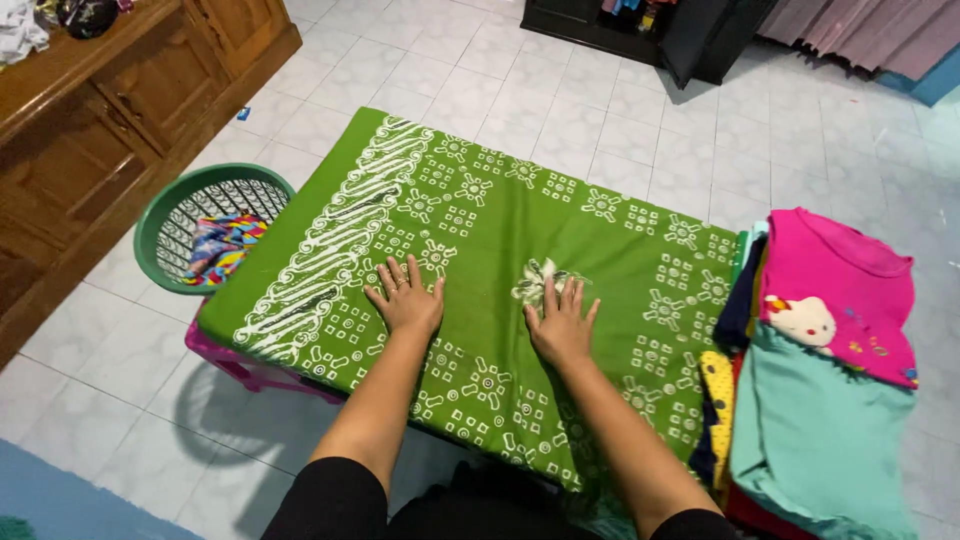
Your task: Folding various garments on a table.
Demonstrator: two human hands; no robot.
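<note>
A: Where do the hands lie?

B: Left hand (pixel 405 298) and right hand (pixel 560 325) rest flat, fingers spread, palms down on the green patterned cloth (pixel 500 250); neither grips anything.

A: And the cloth?

B: It is spread over a low pink table (pixel 245 370), directly beneath both hands.

A: Surroundings?

B: Just right of the right hand, a pile of folded clothes (pixel 815 400) topped by a pink shirt (pixel 850 285). Left, a green laundry basket (pixel 160 215) holding colourful fabric; beyond it, a wooden cabinet (pixel 100 130). Farthest, a dark cabinet (pixel 690 35).
</note>
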